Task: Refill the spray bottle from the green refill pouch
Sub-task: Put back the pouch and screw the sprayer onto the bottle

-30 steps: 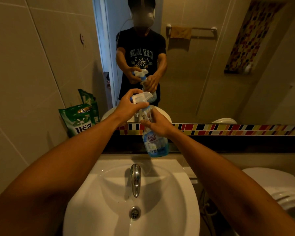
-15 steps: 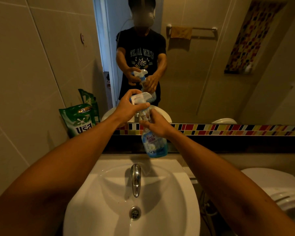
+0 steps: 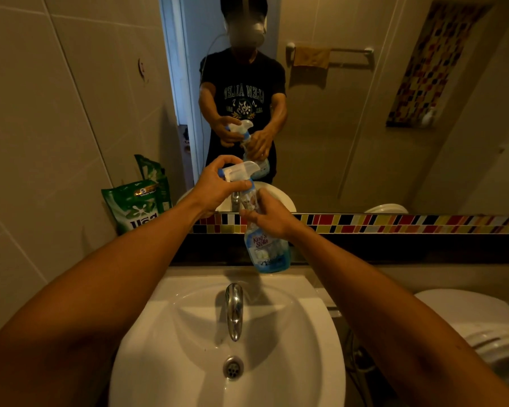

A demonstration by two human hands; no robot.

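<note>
The white sink (image 3: 291,362) fills the lower middle of the frame, and the open room lies above its bowl; the mirror (image 3: 365,127) and the dark ledge (image 3: 394,248) close off the top, the tiled wall the left, and a toilet (image 3: 482,327) the lower right. The green refill pouch (image 3: 134,208) leans upright against the wall at centre left, well apart from both hands and unopened as far as I can tell.

The spray bottle (image 3: 266,248) hangs in mid-air at the frame's centre, above the tap (image 3: 233,309). The right hand (image 3: 269,218) has its fingers wrapped around the bottle's neck; the left hand (image 3: 215,186) has its fingers closed on the trigger head (image 3: 238,173), seemingly to unscrew it.

If the head comes free with a jerk, the bottle could slip and strike the tap or bowl, spilling its remaining blue liquid. A dripping dip tube could wet the ledge.
</note>
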